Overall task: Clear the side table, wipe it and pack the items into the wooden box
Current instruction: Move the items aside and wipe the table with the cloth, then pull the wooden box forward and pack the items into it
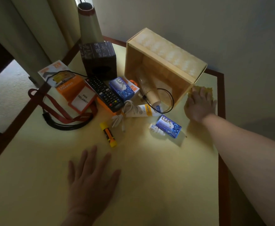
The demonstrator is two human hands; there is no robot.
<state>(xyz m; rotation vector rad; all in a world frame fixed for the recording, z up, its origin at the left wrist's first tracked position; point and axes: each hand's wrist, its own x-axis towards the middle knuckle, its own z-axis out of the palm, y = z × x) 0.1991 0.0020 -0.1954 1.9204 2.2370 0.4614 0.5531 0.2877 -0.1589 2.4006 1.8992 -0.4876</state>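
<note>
The wooden box (132, 62) lies tipped on its side at the back of the pale yellow side table (149, 176), with a stack of paper cups (147, 88) spilling from its mouth. My right hand (199, 106) presses flat on a yellow cloth (207, 90) beside the box's right corner. My left hand (91, 178) rests flat and spread on the bare tabletop near me. Between them lie a black remote (105, 93), two blue soap boxes (123, 88) (168, 126), a white tube (141, 110), a yellow marker (108, 134) and a white cable (122, 115).
A dark cube-shaped lamp base (98, 59) with a pale shade stands at the back left. An orange charger box (68, 87), a red lanyard with badge (81, 100), a black cord (63, 126) and a small white bottle (155, 130) lie around. The table has a dark wooden rim (221, 160).
</note>
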